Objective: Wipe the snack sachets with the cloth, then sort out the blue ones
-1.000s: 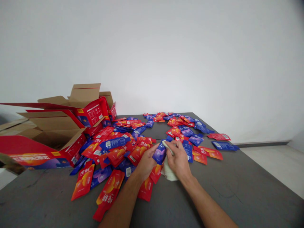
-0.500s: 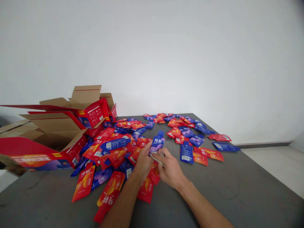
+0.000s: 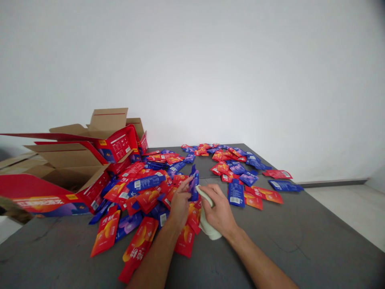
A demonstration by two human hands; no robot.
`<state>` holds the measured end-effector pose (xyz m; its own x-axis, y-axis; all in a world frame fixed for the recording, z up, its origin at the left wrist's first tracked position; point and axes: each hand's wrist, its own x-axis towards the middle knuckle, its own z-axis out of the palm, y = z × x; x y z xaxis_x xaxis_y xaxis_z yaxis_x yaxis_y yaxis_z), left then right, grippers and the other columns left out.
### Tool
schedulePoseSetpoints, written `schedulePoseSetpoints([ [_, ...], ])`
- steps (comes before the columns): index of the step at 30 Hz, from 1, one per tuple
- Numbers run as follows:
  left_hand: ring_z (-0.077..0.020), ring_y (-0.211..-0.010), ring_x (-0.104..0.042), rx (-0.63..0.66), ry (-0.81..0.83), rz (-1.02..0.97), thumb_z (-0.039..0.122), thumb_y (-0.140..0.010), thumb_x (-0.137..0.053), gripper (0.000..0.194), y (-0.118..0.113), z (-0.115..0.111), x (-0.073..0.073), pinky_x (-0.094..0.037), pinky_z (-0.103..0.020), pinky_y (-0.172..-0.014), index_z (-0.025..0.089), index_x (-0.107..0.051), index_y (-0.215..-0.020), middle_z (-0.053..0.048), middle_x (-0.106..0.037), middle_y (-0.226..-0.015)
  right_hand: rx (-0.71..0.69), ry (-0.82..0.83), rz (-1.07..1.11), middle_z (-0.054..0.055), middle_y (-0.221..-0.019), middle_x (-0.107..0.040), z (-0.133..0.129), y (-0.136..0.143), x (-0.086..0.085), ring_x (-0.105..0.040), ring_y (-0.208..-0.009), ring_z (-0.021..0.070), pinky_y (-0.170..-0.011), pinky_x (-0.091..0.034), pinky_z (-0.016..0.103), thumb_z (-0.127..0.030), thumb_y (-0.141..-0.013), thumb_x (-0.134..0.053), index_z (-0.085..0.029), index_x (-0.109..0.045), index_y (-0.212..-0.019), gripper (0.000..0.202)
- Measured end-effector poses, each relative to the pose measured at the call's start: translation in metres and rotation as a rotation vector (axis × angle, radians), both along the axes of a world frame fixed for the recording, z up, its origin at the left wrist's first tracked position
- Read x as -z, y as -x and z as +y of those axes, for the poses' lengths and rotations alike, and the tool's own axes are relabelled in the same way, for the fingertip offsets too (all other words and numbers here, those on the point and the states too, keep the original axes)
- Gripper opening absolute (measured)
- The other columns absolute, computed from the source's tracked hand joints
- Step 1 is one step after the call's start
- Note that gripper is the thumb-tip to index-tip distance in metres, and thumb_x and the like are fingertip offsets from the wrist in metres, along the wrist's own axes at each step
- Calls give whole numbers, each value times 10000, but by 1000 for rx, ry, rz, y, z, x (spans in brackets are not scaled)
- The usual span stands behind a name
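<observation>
Above the grey tabletop [image 3: 270,233], a blue pouch [image 3: 195,186] is turned nearly edge-on, long axis steep, narrow end up and away. Behind rises a white wall [image 3: 225,80]. Forearms [image 3: 254,255] converge forward; the left hand [image 3: 180,205] has a narrow grip on the pouch, the right hand [image 3: 217,206] clutches a pale cloth [image 3: 210,230].

Soft, diffuse light; dark blurred upper-right corner.

Blue pouch [image 3: 195,188] partly covered by left hand [image 3: 180,202]; print unreadable at this angle. Cloth [image 3: 208,228] partly hidden behind right hand [image 3: 218,206]. Both forearms [image 3: 158,253] cut at bottom edge. Front box [image 3: 57,204] runs off left edge, inside too dark to tell. Piled pouches [image 3: 147,182] overlap, covering each other. Far pouches' [image 3: 201,151] print too small.
</observation>
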<state>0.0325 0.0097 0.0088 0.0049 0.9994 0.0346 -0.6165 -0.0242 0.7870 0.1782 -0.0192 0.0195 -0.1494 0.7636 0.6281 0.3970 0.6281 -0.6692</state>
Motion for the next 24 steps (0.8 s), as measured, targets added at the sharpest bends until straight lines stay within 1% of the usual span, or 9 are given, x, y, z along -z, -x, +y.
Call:
schedulePoseSetpoints([
  [2, -209, -959, -675, 40, 14, -49, 102, -632, -624, 481, -6, 0, 3, -510, -286, -791, 160, -696, -1105, -78, -727, -1047, -37, -9, 5, 82, -1147, -578, -2, 2, 0, -577, -1080, 200, -960, -490, 354, -123, -920, -496, -265, -637, -1277, 410],
  [4, -239, -996, -678, 68, 64, -133, 245, -737, -663, 296, -13, 0, 5, -521, -337, -863, 136, -712, -1008, -100, -734, -1023, -87, -9, -11, 74, -1142, -579, -4, 5, 0, -586, -1061, 189, -950, -498, 341, -124, -927, -488, -276, -647, -1269, 406],
  [6, -246, -1009, -683, 84, 96, -207, 366, -814, -654, 288, -19, -2, 4, -523, -361, -907, 132, -710, -972, -105, -739, -1008, -124, -8, -40, 69, -1139, -578, -6, 7, 1, -593, -1042, 182, -943, -504, 333, -116, -922, -484, -280, -657, -1255, 409],
  [8, -226, -1015, -686, 85, 92, -240, 383, -848, -646, 297, -22, -3, 0, -522, -350, -931, 151, -701, -1026, -83, -741, -1026, -114, -8, -62, 67, -1131, -577, -6, 9, 2, -597, -1022, 179, -937, -506, 331, -109, -916, -482, -280, -667, -1242, 412],
  [10, -208, -996, -692, 89, 108, -242, 348, -859, -646, 280, -23, -5, -3, -526, -332, -930, 162, -693, -1063, -66, -743, -1024, -49, -10, -64, 68, -1122, -576, -4, 8, 3, -598, -1005, 180, -917, -510, 330, -109, -915, -483, -281, -674, -1233, 409],
  [14, -208, -907, -709, 97, 221, -205, 273, -833, -653, 192, -22, -8, -7, -554, -321, -863, 146, -709, -966, -61, -749, -924, 193, -36, -23, 82, -1128, -570, 5, -4, 3, -591, -1000, 198, -897, -514, 343, -147, -927, -489, -262, -679, -1234, 380],
  [17, -221, -922, -711, 117, 199, -145, 259, -820, -645, 210, -24, -11, -8, -556, -320, -852, 141, -720, -978, -68, -753, -926, 300, -46, -34, 92, -1121, -567, 9, -11, 2, -582, -1035, 216, -927, -504, 363, -164, -929, -490, -239, -671, -1249, 375],
  [20, -229, -960, -706, 121, 170, -115, 286, -816, -641, 262, -24, -10, -8, -550, -323, -859, 141, -719, -1020, -72, -757, -948, 218, -25, -78, 85, -1110, -566, 5, -7, 1, -590, -993, 200, -894, -514, 339, -140, -915, -484, -242, -665, -1250, 394],
  [24, -236, -1026, -683, 111, 56, -80, 337, -825, -614, 348, -17, -4, -5, -517, -353, -931, 135, -710, -1091, -87, -754, -1030, -69, 28, -180, 57, -1077, -588, -9, 9, -2, -606, -960, 168, -872, -523, 294, -65, -872, -465, -273, -668, -1232, 462],
])
